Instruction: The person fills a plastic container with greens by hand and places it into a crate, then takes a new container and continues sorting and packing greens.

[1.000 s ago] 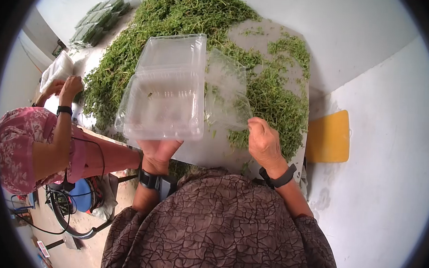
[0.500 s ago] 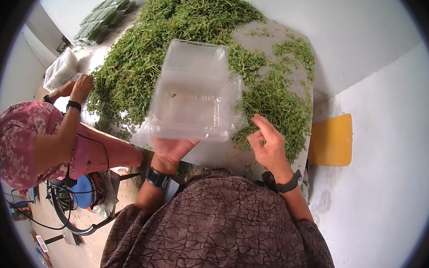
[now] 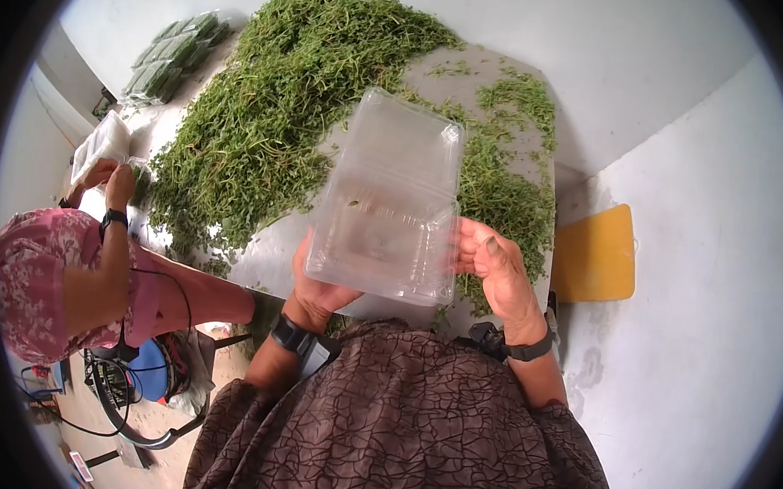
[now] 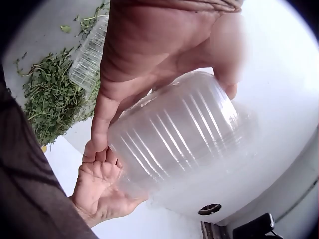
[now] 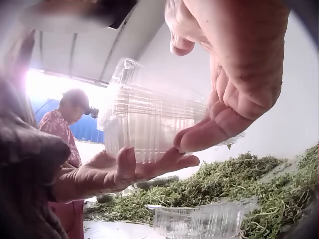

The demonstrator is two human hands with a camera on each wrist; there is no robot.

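Clear open plastic containers point(image 3: 379, 235), nested with layered rims in the right wrist view, are held up with their lid part point(image 3: 405, 140) tilted away. From below, my left hand point(image 3: 320, 281) supports them; in the left wrist view that hand point(image 4: 164, 50) spans their base between thumb and fingers. Beside their right wall, my right hand point(image 3: 500, 267) touches it with fingertips, thumb raised apart, as in the right wrist view point(image 5: 239, 74). A small green leaf point(image 3: 353, 203) lies inside. Another clear container point(image 5: 194, 221) lies beside the greens in the right wrist view.
Loose greens point(image 3: 266, 117) heap over the table point(image 3: 277, 261). Packed green boxes point(image 3: 172, 56) stand back left. At the left, a person in pink point(image 3: 49, 273) works near white containers point(image 3: 103, 149). A yellow board point(image 3: 596, 253) is at the right.
The clear piece pinched by my right hand has left its fingers, and that hand now touches the held containers. These have moved right and down and turned clockwise with my left hand.
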